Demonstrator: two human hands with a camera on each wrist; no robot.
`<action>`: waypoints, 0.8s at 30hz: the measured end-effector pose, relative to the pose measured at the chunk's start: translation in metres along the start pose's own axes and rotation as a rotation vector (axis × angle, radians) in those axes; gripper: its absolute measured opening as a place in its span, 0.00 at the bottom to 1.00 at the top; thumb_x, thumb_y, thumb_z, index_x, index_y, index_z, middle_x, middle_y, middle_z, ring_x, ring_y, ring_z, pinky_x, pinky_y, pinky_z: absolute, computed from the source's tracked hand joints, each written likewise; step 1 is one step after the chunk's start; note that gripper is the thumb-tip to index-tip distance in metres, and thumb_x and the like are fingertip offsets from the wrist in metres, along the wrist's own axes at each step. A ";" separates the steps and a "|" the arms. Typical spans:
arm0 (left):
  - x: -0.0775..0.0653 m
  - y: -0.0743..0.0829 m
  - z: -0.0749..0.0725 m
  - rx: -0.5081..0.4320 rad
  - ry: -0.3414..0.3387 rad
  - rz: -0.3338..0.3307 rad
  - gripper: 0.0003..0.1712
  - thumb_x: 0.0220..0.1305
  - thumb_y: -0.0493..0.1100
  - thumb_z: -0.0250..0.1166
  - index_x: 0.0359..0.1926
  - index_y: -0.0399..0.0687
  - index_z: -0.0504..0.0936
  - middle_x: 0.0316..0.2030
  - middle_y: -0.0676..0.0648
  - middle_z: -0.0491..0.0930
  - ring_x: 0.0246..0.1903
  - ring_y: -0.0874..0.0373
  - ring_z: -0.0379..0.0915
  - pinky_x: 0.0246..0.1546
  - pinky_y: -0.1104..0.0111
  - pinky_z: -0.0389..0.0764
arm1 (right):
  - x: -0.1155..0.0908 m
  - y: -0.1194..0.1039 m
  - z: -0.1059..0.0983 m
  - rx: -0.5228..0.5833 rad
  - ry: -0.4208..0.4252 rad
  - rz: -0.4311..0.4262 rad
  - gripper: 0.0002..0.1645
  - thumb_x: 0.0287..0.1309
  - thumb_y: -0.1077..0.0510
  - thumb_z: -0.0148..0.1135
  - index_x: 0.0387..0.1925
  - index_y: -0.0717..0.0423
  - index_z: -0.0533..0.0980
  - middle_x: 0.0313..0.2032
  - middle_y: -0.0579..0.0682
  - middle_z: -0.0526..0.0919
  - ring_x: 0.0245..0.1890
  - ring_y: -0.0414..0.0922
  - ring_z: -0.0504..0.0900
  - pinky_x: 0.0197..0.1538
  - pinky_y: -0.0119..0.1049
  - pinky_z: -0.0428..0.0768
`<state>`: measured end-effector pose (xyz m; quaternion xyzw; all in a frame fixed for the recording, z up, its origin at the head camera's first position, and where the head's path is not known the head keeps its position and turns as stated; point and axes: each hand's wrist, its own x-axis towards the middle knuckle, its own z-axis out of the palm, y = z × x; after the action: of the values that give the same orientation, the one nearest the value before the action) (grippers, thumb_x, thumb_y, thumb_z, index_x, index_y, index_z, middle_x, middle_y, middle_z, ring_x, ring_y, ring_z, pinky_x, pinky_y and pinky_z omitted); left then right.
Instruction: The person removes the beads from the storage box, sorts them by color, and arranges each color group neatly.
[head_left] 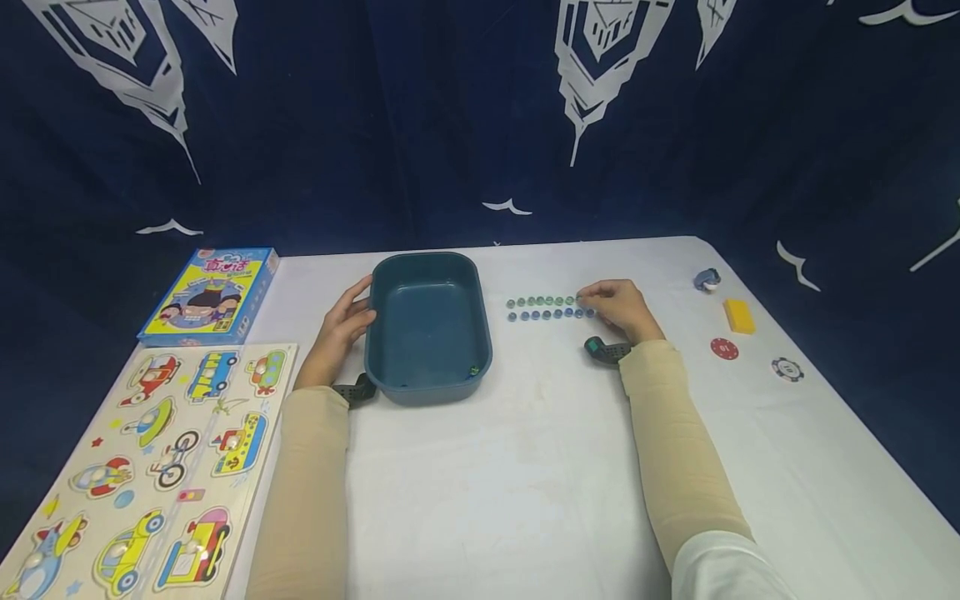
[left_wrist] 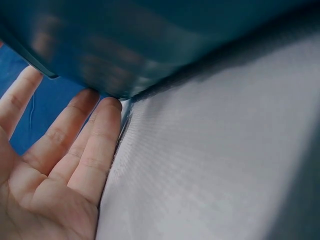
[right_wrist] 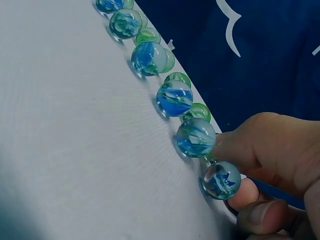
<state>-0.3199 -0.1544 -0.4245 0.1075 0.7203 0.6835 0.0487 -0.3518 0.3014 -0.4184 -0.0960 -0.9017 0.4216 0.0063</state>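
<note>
A teal plastic bin (head_left: 429,394) stands in the middle of the table, with a green marble (head_left: 474,371) in its near right corner. My left hand (head_left: 339,337) rests against the bin's left wall, its fingers fairly straight; in the left wrist view the fingertips (left_wrist: 111,103) touch the bin's side. To the right lie two rows of glass marbles, green marbles (head_left: 540,301) behind and blue marbles (head_left: 546,314) in front. At the right end of the green row my right hand (head_left: 618,308) pinches a green marble (head_left: 579,299), mostly hidden in the right wrist view behind the last blue marble (right_wrist: 221,180).
On the left lie a wooden vehicle puzzle board (head_left: 217,408) and a blue and yellow card box (head_left: 206,296). Along the right edge are a small blue figure (head_left: 707,280), a yellow block (head_left: 739,317), a red chip (head_left: 723,348) and a black and white chip (head_left: 787,369).
</note>
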 end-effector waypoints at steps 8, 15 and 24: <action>0.002 -0.002 -0.001 -0.008 0.001 0.008 0.39 0.69 0.44 0.54 0.78 0.59 0.55 0.71 0.38 0.62 0.72 0.46 0.56 0.72 0.50 0.54 | 0.000 -0.001 -0.003 0.058 -0.018 -0.015 0.21 0.63 0.51 0.64 0.54 0.55 0.81 0.36 0.51 0.79 0.20 0.39 0.69 0.25 0.31 0.71; 0.002 -0.002 -0.002 -0.016 0.000 0.014 0.38 0.68 0.43 0.54 0.78 0.58 0.55 0.71 0.38 0.63 0.72 0.46 0.56 0.72 0.50 0.54 | -0.007 -0.027 -0.015 0.175 -0.023 -0.137 0.20 0.67 0.53 0.60 0.57 0.53 0.79 0.32 0.52 0.75 0.20 0.40 0.68 0.29 0.34 0.72; 0.001 0.000 -0.002 -0.033 0.000 0.024 0.38 0.69 0.42 0.54 0.78 0.56 0.55 0.71 0.37 0.62 0.72 0.45 0.56 0.72 0.50 0.56 | -0.034 -0.088 -0.010 0.287 -0.305 -0.364 0.15 0.66 0.57 0.62 0.53 0.55 0.81 0.32 0.51 0.77 0.26 0.43 0.72 0.32 0.38 0.76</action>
<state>-0.3214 -0.1557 -0.4244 0.1153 0.7074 0.6960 0.0423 -0.3326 0.2483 -0.3427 0.1340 -0.8258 0.5463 -0.0405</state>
